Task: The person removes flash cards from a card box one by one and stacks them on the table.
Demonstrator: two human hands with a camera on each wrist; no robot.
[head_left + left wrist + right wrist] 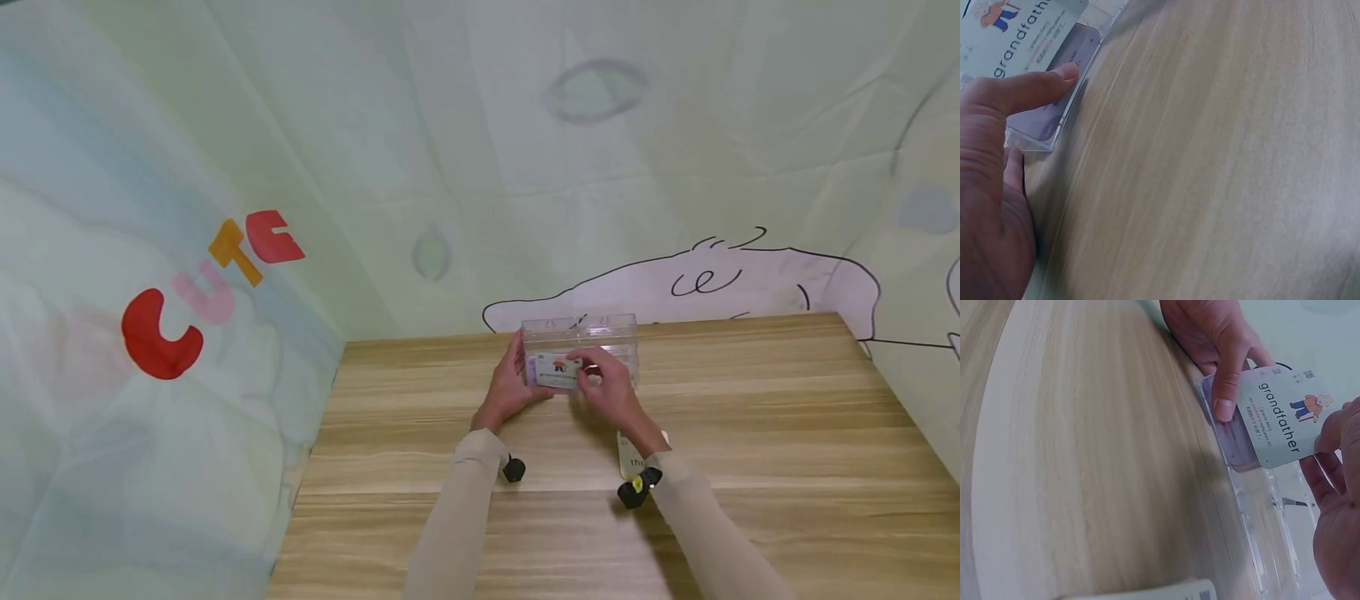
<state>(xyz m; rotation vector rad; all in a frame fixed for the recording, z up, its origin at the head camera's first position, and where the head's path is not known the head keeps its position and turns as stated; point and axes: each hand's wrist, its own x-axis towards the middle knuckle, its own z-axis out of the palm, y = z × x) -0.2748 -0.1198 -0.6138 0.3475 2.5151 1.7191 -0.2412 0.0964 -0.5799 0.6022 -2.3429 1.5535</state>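
Note:
A clear plastic card holder (607, 330) with compartments stands near the table's back edge. My left hand (507, 390) grips its left side, the thumb laid over the front, as the left wrist view shows. Under that thumb a purple card (1079, 50) sits in the left front compartment. Between thumb and fingers, my right hand (613, 390) pinches the right edge of a white flashcard (1279, 419) printed "grandfather" with a small figure holding a cane. This flashcard overlaps the purple card in the right wrist view, tilted at the holder's front.
Another flashcard (631, 458) lies on the wooden table (405, 433) beneath the right wrist, partly covered by it. A fabric backdrop (480, 167) with printed drawings rises right behind the table. Colourful letters reading "CUTE" are on its left side.

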